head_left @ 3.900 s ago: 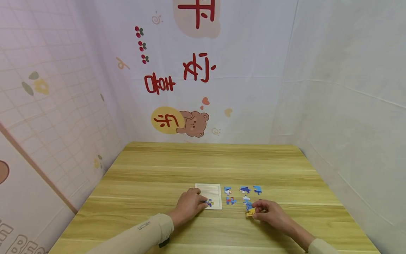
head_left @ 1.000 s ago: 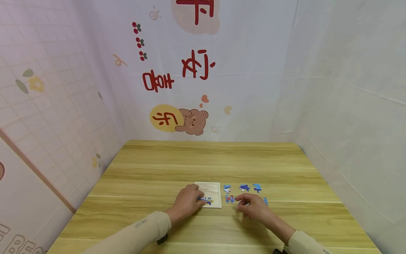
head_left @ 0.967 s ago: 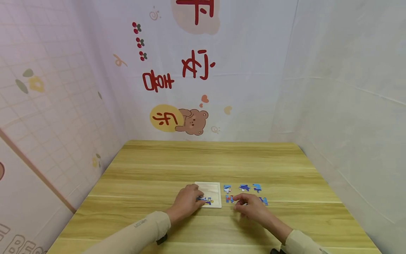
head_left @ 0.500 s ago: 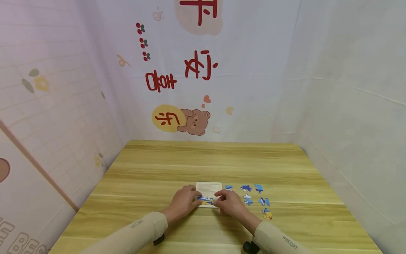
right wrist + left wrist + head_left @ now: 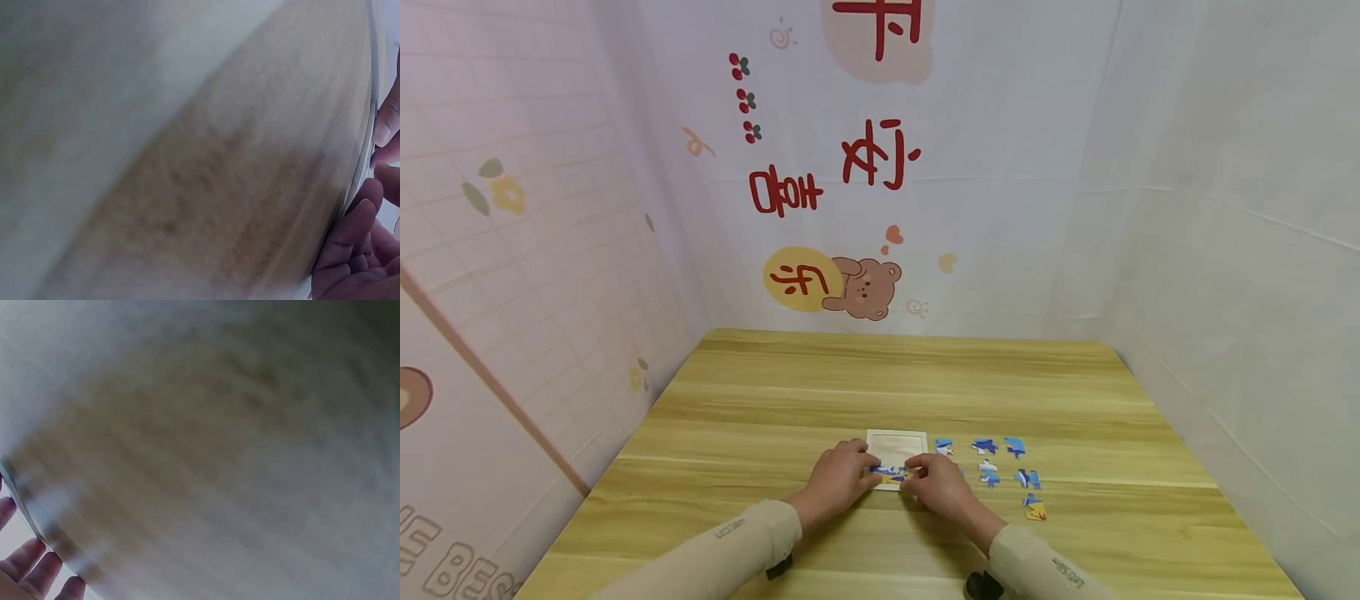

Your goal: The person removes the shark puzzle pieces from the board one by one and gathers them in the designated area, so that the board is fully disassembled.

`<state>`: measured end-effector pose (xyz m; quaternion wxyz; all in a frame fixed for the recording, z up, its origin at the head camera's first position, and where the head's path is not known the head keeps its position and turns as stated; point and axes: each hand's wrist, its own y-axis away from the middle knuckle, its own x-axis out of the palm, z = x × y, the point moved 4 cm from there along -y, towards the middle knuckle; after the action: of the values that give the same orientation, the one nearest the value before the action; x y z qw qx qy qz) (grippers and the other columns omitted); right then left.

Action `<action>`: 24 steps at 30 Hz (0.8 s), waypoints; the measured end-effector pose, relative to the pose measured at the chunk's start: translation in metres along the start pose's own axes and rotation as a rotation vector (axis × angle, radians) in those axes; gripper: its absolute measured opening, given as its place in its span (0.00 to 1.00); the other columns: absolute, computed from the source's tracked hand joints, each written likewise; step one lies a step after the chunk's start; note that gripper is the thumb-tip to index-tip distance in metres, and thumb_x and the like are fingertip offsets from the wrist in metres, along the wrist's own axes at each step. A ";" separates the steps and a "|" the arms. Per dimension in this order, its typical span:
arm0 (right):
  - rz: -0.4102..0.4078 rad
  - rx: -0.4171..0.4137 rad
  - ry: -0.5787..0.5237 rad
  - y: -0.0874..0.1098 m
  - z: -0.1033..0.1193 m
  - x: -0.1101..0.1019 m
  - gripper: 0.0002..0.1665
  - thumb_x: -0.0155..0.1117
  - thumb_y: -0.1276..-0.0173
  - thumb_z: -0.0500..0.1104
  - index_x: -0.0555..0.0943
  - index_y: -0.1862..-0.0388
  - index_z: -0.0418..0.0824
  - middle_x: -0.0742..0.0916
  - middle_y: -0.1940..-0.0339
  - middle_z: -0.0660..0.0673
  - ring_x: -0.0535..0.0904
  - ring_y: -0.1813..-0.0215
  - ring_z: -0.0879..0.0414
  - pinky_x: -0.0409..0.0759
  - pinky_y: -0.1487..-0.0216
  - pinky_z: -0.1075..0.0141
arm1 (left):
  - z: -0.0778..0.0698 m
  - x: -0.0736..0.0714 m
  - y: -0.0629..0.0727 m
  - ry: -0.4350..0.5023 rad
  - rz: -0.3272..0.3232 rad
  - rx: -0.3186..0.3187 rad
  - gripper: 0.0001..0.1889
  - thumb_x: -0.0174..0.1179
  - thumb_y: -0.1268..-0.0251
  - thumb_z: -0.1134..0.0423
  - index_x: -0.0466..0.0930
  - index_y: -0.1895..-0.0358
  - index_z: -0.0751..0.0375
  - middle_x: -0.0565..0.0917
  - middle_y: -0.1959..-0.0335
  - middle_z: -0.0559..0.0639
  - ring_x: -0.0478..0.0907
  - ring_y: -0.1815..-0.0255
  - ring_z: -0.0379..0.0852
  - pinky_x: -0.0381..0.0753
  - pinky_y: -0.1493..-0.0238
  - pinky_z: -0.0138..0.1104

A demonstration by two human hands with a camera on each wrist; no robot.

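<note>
A shallow, light-coloured puzzle frame (image 5: 897, 432) lies on the table. Blue, white and yellow joined puzzle pieces (image 5: 889, 472) fill its near part. My left hand (image 5: 835, 473) holds the frame at its left side, fingers bent and thumb near the pieces. At the near right corner my right hand (image 5: 943, 485) pinches a puzzle piece, mostly hidden by the fingertips. The right wrist view shows the bent fingers of the right hand (image 5: 356, 250) low at the table's level. Left fingertips (image 5: 42, 572) appear in the left wrist view's corner.
Loose puzzle pieces lie right of the frame: a dark blue one (image 5: 985, 447), a light blue one (image 5: 1015, 447), a blue-white one (image 5: 989, 475) and a yellow-blue one (image 5: 1034, 507). Another (image 5: 961, 472) is partly behind the right hand. Printed cloth walls (image 5: 1000, 208) surround the wooden table (image 5: 790, 375).
My right hand has moved left from the loose pieces to the frame's near right corner. Earlier it held a yellow-blue piece, which now lies at the right. The left hand stays at the frame.
</note>
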<state>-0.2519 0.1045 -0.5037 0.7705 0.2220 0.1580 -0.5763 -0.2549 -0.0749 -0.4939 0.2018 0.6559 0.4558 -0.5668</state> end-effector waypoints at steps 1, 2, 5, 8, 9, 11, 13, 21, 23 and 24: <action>0.004 -0.007 0.004 0.000 0.000 0.000 0.22 0.70 0.38 0.36 0.80 0.46 0.29 0.82 0.74 0.47 0.76 0.77 0.58 0.75 0.75 0.64 | 0.000 0.000 0.000 0.001 0.002 -0.002 0.12 0.67 0.35 0.56 0.89 0.53 0.57 0.82 0.52 0.56 0.79 0.54 0.52 0.78 0.57 0.47; 0.008 -0.009 0.010 0.000 0.001 0.000 0.22 0.70 0.38 0.36 0.80 0.46 0.29 0.82 0.75 0.47 0.76 0.78 0.58 0.74 0.75 0.65 | 0.000 -0.001 0.000 0.000 0.001 -0.001 0.12 0.67 0.35 0.56 0.89 0.53 0.57 0.82 0.52 0.56 0.79 0.54 0.52 0.78 0.57 0.47; 0.013 -0.022 0.029 -0.001 0.002 0.000 0.23 0.71 0.39 0.36 0.81 0.45 0.30 0.82 0.76 0.48 0.75 0.79 0.59 0.73 0.76 0.67 | -0.001 -0.001 0.000 0.004 0.005 -0.003 0.12 0.67 0.35 0.56 0.89 0.53 0.57 0.82 0.51 0.57 0.79 0.53 0.53 0.78 0.56 0.48; 0.013 -0.021 0.037 -0.001 0.002 0.000 0.23 0.71 0.40 0.37 0.82 0.46 0.32 0.81 0.77 0.49 0.74 0.80 0.60 0.72 0.77 0.67 | -0.001 -0.002 -0.001 0.004 0.008 -0.005 0.12 0.67 0.35 0.56 0.89 0.53 0.57 0.82 0.51 0.58 0.79 0.53 0.53 0.79 0.56 0.48; 0.012 -0.024 0.037 -0.001 0.002 0.000 0.23 0.72 0.41 0.36 0.82 0.46 0.32 0.81 0.77 0.49 0.74 0.80 0.60 0.72 0.77 0.67 | -0.001 -0.002 -0.001 0.004 0.007 -0.005 0.12 0.67 0.35 0.56 0.89 0.53 0.57 0.82 0.51 0.58 0.79 0.53 0.53 0.79 0.56 0.48; 0.011 -0.025 0.032 -0.001 0.002 0.000 0.23 0.72 0.41 0.36 0.82 0.47 0.32 0.81 0.76 0.48 0.74 0.80 0.60 0.73 0.77 0.66 | -0.001 -0.001 -0.001 0.000 0.007 -0.002 0.12 0.67 0.36 0.56 0.89 0.53 0.57 0.82 0.51 0.58 0.79 0.54 0.53 0.79 0.57 0.48; 0.009 -0.023 0.025 0.000 0.003 0.000 0.23 0.72 0.42 0.36 0.82 0.47 0.32 0.81 0.75 0.48 0.74 0.80 0.60 0.73 0.77 0.66 | -0.001 -0.001 -0.001 -0.002 0.009 -0.002 0.12 0.67 0.36 0.56 0.89 0.53 0.57 0.82 0.51 0.58 0.79 0.54 0.53 0.79 0.57 0.48; -0.057 -0.093 0.065 -0.001 0.011 -0.003 0.20 0.74 0.44 0.35 0.83 0.52 0.34 0.81 0.69 0.48 0.75 0.71 0.58 0.74 0.69 0.63 | 0.001 0.002 -0.003 0.004 0.026 -0.029 0.13 0.67 0.36 0.55 0.89 0.53 0.57 0.82 0.51 0.57 0.79 0.54 0.52 0.78 0.57 0.47; -0.071 -0.109 0.077 -0.001 0.013 -0.003 0.18 0.74 0.45 0.35 0.84 0.54 0.35 0.82 0.68 0.47 0.76 0.68 0.58 0.75 0.67 0.63 | 0.001 0.002 -0.003 0.006 0.025 -0.027 0.13 0.67 0.36 0.55 0.90 0.54 0.57 0.82 0.52 0.57 0.79 0.54 0.52 0.78 0.57 0.47; -0.075 -0.115 0.080 -0.001 0.013 -0.003 0.18 0.75 0.45 0.34 0.84 0.55 0.35 0.82 0.68 0.47 0.76 0.68 0.58 0.75 0.67 0.63 | 0.002 0.002 -0.003 0.008 0.025 -0.028 0.13 0.67 0.36 0.55 0.90 0.54 0.57 0.82 0.52 0.57 0.79 0.54 0.52 0.78 0.57 0.47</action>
<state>-0.2538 0.0995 -0.4914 0.7530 0.1939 0.2296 -0.5854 -0.2582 -0.0739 -0.4959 0.2162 0.6610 0.4561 -0.5553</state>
